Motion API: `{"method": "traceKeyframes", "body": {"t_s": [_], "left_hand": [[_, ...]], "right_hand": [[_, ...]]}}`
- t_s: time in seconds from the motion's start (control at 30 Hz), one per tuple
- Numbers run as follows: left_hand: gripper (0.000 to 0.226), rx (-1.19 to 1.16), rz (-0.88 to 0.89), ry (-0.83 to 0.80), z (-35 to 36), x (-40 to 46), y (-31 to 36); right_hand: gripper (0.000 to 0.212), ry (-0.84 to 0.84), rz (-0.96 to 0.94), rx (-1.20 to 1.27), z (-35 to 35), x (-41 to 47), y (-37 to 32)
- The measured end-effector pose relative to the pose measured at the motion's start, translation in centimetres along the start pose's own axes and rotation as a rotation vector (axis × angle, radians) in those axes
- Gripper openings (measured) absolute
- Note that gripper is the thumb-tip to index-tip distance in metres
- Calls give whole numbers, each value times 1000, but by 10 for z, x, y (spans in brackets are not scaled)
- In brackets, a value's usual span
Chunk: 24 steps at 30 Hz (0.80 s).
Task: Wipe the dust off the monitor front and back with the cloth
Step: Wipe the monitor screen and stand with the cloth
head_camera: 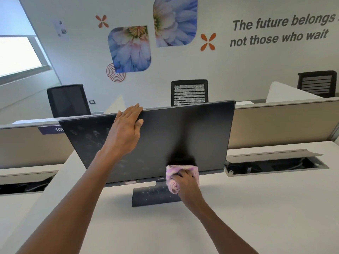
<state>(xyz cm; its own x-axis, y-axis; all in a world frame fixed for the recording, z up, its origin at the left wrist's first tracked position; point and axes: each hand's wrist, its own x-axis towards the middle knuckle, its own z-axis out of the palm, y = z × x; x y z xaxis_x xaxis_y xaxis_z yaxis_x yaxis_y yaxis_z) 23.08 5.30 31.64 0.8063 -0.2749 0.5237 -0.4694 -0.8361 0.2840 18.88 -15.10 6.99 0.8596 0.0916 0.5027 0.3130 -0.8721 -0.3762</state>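
A black monitor (201,136) stands on its dark base (146,197) on the white desk, screen facing me. Dusty smudges cover the left half of the screen and the base; the right half looks darker and cleaner. My left hand (128,129) grips the monitor's top edge, fingers over the back and thumb on the screen. My right hand (185,184) holds a bunched pink and white cloth (174,173) against the screen's lower edge, right of the logo. The monitor's back is hidden.
The white desk (238,208) stretches in front and to the right. Open cable trays (275,164) sit behind the monitor on both sides. Beige partitions (284,123) run behind, with black office chairs (189,92) beyond them.
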Motion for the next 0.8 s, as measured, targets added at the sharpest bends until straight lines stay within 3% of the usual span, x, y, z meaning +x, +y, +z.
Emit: {"method": "traceKeyframes", "body": {"t_s": [0.17, 0.37, 0.5, 0.6, 0.8], "left_hand": [[47, 0, 3, 6, 3, 2, 1], [47, 1, 3, 3, 1, 1, -1], [47, -6, 3, 3, 1, 0, -1], [47, -1, 3, 10, 4, 2, -2], [47, -3, 5, 14, 2, 1, -2]], "right_hand": [[32, 166, -30, 46, -17, 23, -25], [56, -108, -76, -49, 6, 15, -46], [52, -13, 15, -10, 6, 11, -37], [49, 81, -30, 52, -8, 32, -59], [52, -105, -85, -28, 13, 26, -70]]}}
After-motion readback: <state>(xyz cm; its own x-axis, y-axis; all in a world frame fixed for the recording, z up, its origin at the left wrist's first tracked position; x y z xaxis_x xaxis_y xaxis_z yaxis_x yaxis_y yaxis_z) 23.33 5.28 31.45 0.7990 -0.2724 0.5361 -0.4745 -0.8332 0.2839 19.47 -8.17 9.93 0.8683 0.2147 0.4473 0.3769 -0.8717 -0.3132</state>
